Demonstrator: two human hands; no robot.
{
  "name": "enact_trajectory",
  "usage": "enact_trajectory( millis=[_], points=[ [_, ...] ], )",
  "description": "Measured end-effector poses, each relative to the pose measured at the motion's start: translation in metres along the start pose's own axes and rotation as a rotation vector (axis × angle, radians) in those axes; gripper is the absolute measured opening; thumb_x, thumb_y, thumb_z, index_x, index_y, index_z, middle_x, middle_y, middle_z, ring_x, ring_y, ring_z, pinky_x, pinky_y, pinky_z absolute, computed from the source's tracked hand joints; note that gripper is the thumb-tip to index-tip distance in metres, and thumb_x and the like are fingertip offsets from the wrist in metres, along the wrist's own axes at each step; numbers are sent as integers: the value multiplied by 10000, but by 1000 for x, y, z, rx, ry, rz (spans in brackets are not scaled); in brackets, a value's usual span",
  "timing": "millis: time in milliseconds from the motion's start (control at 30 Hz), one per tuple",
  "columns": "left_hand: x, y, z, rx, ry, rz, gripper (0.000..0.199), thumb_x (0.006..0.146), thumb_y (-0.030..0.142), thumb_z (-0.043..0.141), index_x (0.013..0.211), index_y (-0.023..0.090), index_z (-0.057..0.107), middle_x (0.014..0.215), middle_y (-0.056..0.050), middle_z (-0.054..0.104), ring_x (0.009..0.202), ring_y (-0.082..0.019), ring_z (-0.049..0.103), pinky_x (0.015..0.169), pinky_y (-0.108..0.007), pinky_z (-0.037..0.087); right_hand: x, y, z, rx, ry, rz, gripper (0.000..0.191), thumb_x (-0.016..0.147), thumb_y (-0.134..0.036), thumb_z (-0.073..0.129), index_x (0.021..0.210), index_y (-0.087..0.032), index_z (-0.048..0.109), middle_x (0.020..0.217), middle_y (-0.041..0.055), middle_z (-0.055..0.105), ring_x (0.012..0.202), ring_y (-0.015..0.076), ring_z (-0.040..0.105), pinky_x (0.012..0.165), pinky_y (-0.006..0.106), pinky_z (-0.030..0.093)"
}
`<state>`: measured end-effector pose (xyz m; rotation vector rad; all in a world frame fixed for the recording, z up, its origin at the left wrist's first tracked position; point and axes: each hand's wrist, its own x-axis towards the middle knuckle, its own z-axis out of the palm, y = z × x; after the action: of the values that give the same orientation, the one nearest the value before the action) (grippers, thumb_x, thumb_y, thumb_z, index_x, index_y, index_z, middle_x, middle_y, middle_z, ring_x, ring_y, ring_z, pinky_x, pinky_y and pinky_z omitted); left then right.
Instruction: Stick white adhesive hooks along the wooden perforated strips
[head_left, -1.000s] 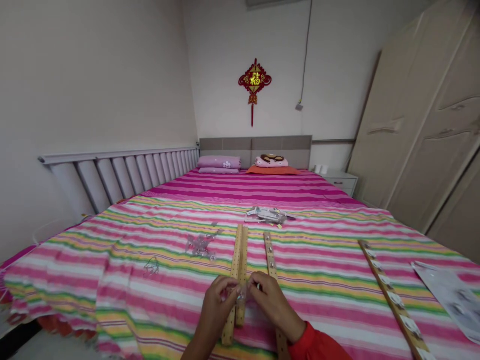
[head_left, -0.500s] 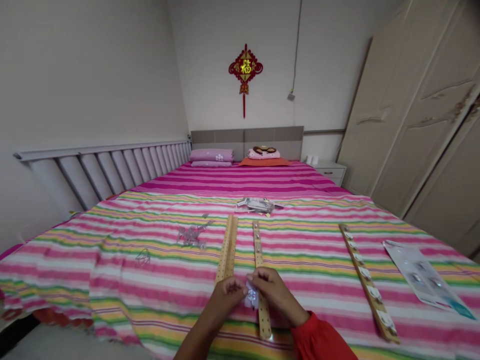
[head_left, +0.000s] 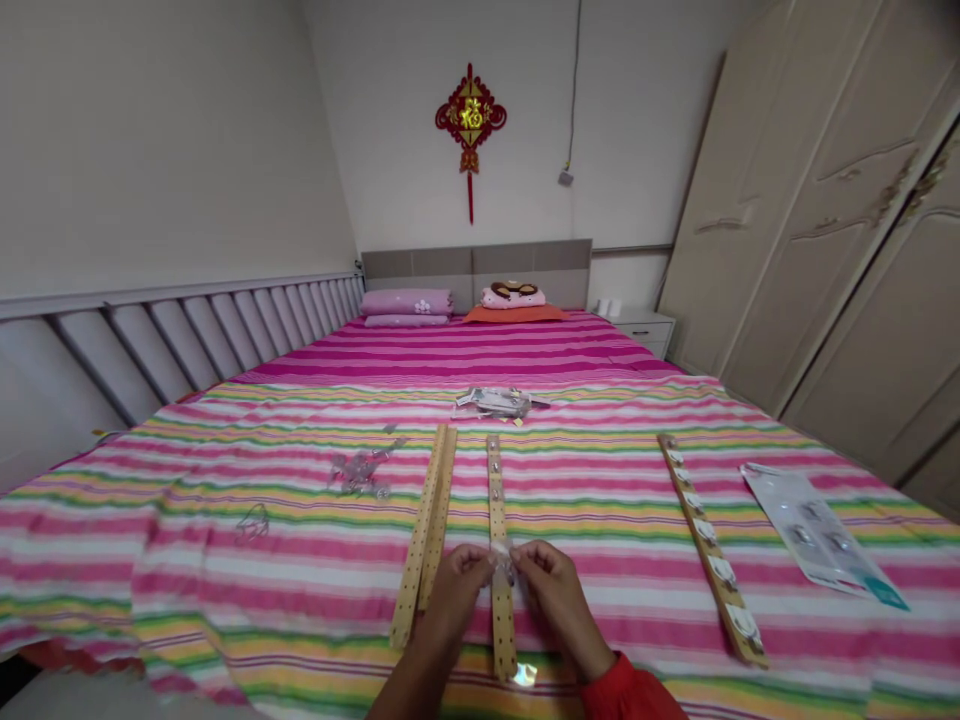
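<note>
A perforated wooden strip (head_left: 501, 620) lies lengthwise in front of me, with small metal-and-clear pieces on its far half. Over its middle, my left hand (head_left: 466, 580) and my right hand (head_left: 546, 575) pinch a small clear piece (head_left: 502, 562) between them, one hand on each side. Its exact shape is hidden by the fingertips. Left of this strip lie two bare perforated strips (head_left: 420, 540) side by side. A shiny scrap (head_left: 526, 675) rests by the near end of the middle strip.
At the right lie a strip with several white pieces (head_left: 705, 530) and a blister pack (head_left: 817, 540). Clear plastic bits (head_left: 364, 470) and thin wire-like loops (head_left: 253, 522) are on the left of the striped sheet (head_left: 322, 600). A plastic packet (head_left: 499, 402) lies farther back.
The clear piece has moved from beside the strip to over its middle, with both hands on it. A shiny scrap now shows more fully by the near end. The view has shifted slightly.
</note>
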<state>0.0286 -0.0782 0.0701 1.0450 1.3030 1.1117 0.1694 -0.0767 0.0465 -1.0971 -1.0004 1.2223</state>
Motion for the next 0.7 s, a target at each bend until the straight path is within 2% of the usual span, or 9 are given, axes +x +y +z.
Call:
enact_trajectory(
  millis=[233, 433, 700],
  points=[
    [22, -9, 2, 115, 47, 132, 242, 637, 402, 633, 666, 162, 627, 659, -25, 645, 686, -184, 594, 694, -294, 448, 27, 10, 3, -106, 66, -85, 309, 616, -427, 653, 486, -204, 483, 468, -57, 435, 492, 118, 388, 502, 256, 319],
    [47, -13, 7, 203, 102, 164, 194, 639, 369, 590, 632, 175, 585, 630, -24, 624, 650, -188, 591, 657, -293, 443, 53, 24, 6, -153, 100, -84, 290, 619, -421, 601, 471, -216, 459, 448, -58, 429, 475, 120, 395, 502, 262, 331],
    [70, -20, 11, 300, 120, 182, 116, 698, 293, 545, 655, 188, 571, 658, -22, 638, 669, -180, 602, 668, -284, 442, 77, 30, 7, -250, 163, -66, 269, 588, -386, 572, 419, -222, 442, 410, -58, 424, 458, 120, 397, 482, 258, 320]
  ],
)
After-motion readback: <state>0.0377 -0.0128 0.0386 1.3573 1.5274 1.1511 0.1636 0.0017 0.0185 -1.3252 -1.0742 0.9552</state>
